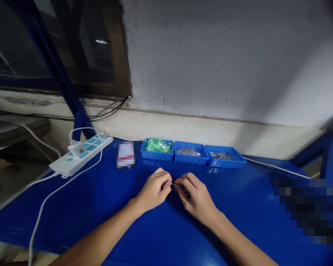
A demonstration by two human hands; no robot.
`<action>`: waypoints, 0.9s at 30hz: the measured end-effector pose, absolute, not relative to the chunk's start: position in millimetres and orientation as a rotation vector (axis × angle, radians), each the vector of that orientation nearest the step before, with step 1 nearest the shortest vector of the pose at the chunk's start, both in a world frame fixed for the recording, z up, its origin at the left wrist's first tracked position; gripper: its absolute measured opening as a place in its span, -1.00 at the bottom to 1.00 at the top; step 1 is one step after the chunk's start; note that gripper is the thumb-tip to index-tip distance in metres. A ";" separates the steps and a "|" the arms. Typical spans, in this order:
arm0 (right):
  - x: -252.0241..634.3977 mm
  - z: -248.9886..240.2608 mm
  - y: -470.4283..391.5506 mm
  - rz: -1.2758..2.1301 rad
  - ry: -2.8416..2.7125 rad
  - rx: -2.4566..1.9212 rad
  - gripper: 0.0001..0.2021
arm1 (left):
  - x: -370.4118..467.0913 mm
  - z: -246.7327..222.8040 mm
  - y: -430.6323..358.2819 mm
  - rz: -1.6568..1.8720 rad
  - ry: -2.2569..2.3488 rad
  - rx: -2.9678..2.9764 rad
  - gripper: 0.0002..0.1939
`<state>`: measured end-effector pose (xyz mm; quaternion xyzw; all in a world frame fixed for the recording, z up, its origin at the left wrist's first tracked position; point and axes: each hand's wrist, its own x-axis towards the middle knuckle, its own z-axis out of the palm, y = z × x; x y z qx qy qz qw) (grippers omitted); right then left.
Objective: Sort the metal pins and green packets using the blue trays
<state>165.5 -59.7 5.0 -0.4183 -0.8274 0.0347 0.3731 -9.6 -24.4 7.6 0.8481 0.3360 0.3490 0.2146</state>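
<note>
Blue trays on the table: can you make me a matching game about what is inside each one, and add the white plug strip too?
Things:
1. left tray
2. middle tray
3. right tray
4. power strip

Matches:
A. small silvery metal pins
B. lies at the far left of the blue table, with a plug in it
C. green bits
D. clear, pale bits, hard to make out

Pairs: 1-C, 2-D, 3-A, 4-B

In front of the trays, the left hand and right hand meet, pinching a thin metal piece between their fingertips.
</note>
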 end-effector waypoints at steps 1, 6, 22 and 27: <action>165.3 5.0 -60.1 0.099 -2.124 -1.061 -0.85 | -9.6 7.2 -24.1 0.960 0.917 2.359 -0.76; 164.7 4.6 -61.8 0.110 -2.130 -1.012 -0.85 | -9.9 7.0 -23.4 0.944 0.873 2.382 -0.77; 166.3 6.1 -60.5 0.022 -2.104 -1.040 -0.89 | -9.3 4.4 -21.4 0.860 0.943 2.189 -0.67; 170.1 4.9 -56.8 -0.037 -2.014 -1.108 -0.92 | -9.5 3.6 -23.8 1.007 0.976 2.179 -0.85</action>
